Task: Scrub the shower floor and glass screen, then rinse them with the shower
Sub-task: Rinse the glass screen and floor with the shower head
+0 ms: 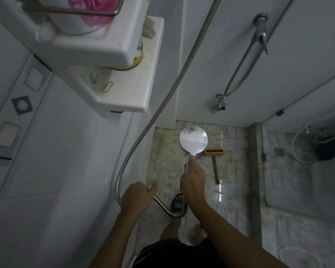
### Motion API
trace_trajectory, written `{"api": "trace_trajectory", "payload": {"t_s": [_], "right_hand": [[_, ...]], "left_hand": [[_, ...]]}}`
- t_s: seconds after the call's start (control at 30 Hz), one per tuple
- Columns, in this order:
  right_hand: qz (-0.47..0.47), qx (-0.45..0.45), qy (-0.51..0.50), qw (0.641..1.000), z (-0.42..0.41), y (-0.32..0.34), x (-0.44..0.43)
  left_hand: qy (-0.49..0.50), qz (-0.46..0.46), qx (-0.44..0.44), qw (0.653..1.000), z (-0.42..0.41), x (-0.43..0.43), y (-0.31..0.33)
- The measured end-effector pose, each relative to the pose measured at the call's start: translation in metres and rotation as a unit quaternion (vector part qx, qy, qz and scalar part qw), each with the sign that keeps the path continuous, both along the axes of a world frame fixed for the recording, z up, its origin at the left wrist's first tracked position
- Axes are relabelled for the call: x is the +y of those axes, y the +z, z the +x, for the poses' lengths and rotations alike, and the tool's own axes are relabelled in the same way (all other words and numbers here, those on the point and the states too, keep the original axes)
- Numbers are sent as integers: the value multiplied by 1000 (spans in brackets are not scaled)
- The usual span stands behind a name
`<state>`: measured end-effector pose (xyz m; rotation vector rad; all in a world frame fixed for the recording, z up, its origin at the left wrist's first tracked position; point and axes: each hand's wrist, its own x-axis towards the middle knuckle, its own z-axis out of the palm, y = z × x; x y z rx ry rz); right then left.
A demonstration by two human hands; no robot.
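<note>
Step, judged: rinsing | right hand (pixel 192 182), fingers wrapped round the handle of the round chrome shower head (pixel 193 140), head face-down just left of the red-bristled wooden scrub brush (pixel 214 157) lying on the pale tiled shower floor (pixel 232 180) | left hand (pixel 136 198), fingers curled round the ribbed metal hose (pixel 162 109), further left of brush | glass screen (pixel 307 180) right of brush | water flow: cannot tell | next: sweep the floor, then the screen, feeding out hose slack

Below me, the pale tiled shower floor (pixel 232 171) gleams wet. A wooden-handled scrub brush (pixel 215 165) lies flat on it, red head toward the back wall, and one sandalled foot (pixel 178 205) stands nearer me. On the white wall shelf (pixel 135 93) at left, I see a yellow rubber band (pixel 107 87).
</note>
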<state>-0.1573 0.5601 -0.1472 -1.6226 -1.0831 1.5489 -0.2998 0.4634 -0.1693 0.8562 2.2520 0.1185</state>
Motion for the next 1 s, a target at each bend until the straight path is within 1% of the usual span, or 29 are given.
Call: {"api": "trace_trajectory", "payload": {"t_s": [0.13, 0.2, 0.33, 0.43, 0.53, 0.77, 0.87, 0.93, 1.0], "right_hand": [[-53, 44, 20, 997, -1, 5, -1], [-62, 56, 21, 996, -1, 7, -2], [-21, 25, 23, 999, -1, 3, -5], [-1, 13, 7, 1000, -1, -2, -9], [16, 7, 13, 1000, -1, -5, -7], [60, 51, 31, 996, -9, -5, 17], [102, 20, 34, 994, -15, -4, 34], [79, 37, 22, 996, -18, -1, 40], [90, 50, 28, 994, -21, -1, 44]], "left_hand": [[5, -10, -13, 1000, -3, -7, -6], [8, -8, -12, 1000, -4, -10, -6], [7, -6, -7, 1000, -4, -12, -3], [12, 1, -14, 1000, -2, -11, -4], [16, 2, -21, 1000, 1, -8, -4], [20, 29, -14, 999, -7, 3, 4], [21, 39, -6, 999, -11, 9, 6], [17, 36, -1, 999, -12, 12, 6], [16, 35, -1, 999, -14, 15, 6]]}}
